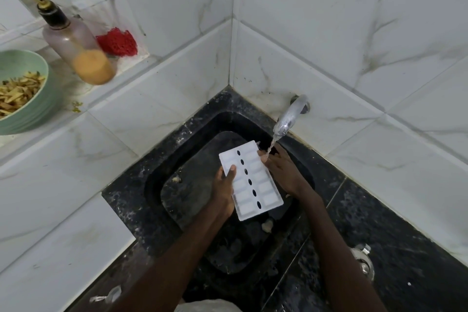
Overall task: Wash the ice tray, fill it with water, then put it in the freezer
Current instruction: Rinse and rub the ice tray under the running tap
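Left hand (224,191) grips the ice tray (263,186) by its left long edge, thumb curled over the top. Right hand (283,172) holds the far right edge, under water running from the tap (291,115). The tray is over the black sink (154,180). Far left on a ledge: green bowl (44,106) of yellowish strips, and a bottle (76,43) with orange liquid at the bottom.

Soft even indoor light, faint shadows, wide-angle bending at edges, slight overall blur, dark sink (157,192) murky
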Demonstrator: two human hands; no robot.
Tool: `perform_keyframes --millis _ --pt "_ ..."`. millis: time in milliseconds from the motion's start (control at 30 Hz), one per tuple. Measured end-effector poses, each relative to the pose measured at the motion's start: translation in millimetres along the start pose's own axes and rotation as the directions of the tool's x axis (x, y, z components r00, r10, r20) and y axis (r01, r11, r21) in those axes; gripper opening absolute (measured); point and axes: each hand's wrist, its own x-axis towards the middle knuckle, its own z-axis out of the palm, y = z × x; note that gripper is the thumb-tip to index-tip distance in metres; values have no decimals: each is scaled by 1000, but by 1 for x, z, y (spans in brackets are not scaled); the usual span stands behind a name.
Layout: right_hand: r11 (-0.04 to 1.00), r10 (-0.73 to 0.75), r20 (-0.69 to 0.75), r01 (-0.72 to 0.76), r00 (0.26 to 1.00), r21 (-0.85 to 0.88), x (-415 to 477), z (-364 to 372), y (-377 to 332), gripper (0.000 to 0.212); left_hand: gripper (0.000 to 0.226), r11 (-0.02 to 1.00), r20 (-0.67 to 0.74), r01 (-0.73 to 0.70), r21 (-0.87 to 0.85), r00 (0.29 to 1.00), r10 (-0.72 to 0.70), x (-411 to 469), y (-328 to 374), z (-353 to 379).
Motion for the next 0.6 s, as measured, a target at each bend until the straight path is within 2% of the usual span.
perform_keyframes --millis 233,367,433,600 --pt "998 -34 42 36 999 -50 -22 8 10 47 32 997 -58 -70 -43 996 68 8 27 -6" --pt "999 8 -19 -7 1000 34 -12 9 -1 60 36 999 20 22 44 1000 -23 -5 6 11" --pt "998 29 -54 -25 998 57 -6 8 -7 62 37 999 34 47 18 998 -47 -11 -2 18" --pt "998 11 0 -11 1000 60 -20 4 -4 58 40 999 -21 -28 -26 999 27 5 17 10"
